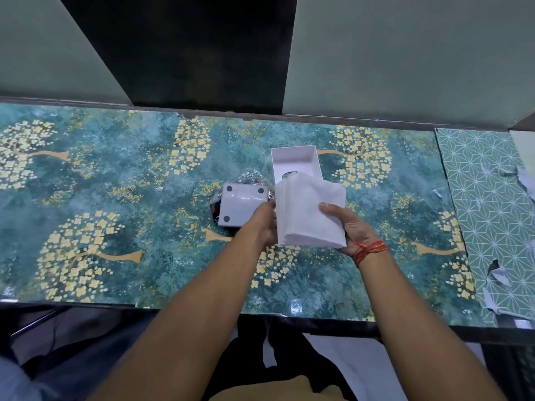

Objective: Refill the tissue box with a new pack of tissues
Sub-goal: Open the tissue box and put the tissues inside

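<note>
floral table [115,183], both hands [354,230] gripping tissue stack [309,215] — open box [295,163] behind

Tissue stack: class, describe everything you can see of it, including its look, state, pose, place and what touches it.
The tissue stack is a thick white pile of soft, folded sheets, out of any wrapper. It is held above the table, tilted, its far end at the open white box. The right hand grips its right side, thumb on top; the left hand holds its left edge. Its top sheet looks slightly rumpled.

Both forearms bare, no sleeves in sight. Around the right wrist, a bundle of thin red-orange thread wound several times [369,250]. Left wrist carries nothing. Low in view, a mustard-yellow garment [278,390].
</note>
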`<state>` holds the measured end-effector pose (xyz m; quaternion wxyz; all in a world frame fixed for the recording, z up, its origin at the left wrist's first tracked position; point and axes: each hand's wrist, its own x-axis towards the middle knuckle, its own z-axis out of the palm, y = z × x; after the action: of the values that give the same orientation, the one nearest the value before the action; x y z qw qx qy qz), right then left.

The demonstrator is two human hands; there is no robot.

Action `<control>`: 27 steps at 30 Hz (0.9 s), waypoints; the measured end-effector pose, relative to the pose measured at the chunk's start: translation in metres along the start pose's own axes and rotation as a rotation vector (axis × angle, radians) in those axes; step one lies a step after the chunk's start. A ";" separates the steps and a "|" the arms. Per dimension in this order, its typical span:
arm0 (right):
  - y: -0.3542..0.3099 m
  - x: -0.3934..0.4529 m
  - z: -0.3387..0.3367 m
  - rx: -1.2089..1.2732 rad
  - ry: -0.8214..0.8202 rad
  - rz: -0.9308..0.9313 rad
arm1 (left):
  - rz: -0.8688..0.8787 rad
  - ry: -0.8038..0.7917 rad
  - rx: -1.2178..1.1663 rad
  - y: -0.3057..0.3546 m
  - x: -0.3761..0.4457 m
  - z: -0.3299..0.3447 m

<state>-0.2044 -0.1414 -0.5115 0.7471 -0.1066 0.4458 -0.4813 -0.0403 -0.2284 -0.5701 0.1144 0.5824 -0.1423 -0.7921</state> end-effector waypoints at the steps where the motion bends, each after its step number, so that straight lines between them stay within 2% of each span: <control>1: -0.003 0.000 0.000 0.014 0.005 -0.011 | -0.025 -0.012 0.007 0.002 0.002 -0.001; 4: -0.009 0.002 0.005 0.021 0.019 -0.033 | -0.053 -0.060 -0.016 0.015 -0.041 0.009; 9: -0.009 0.009 0.014 -0.200 0.190 -0.068 | 0.166 -0.150 -0.045 0.025 -0.067 0.003; 15: -0.012 0.020 0.033 -0.394 0.173 -0.138 | 0.282 -0.122 0.071 0.022 -0.073 0.004; 18: -0.014 0.023 0.041 -0.459 0.180 -0.133 | 0.335 -0.181 0.018 0.022 -0.075 0.004; 21: -0.016 0.025 0.042 -0.518 0.261 -0.144 | 0.384 -0.227 -0.029 0.023 -0.076 0.003; 24: -0.015 0.025 0.044 -0.551 0.301 -0.159 | 0.443 -0.152 -0.027 0.023 -0.076 0.004; 27: -0.016 0.023 0.050 -0.550 0.362 -0.191 | 0.486 0.004 0.015 0.023 -0.069 0.004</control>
<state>-0.1721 -0.1821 -0.4862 0.5506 -0.2583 0.6723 -0.4220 -0.0236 -0.2251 -0.4994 0.2978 0.5334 -0.2839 -0.7391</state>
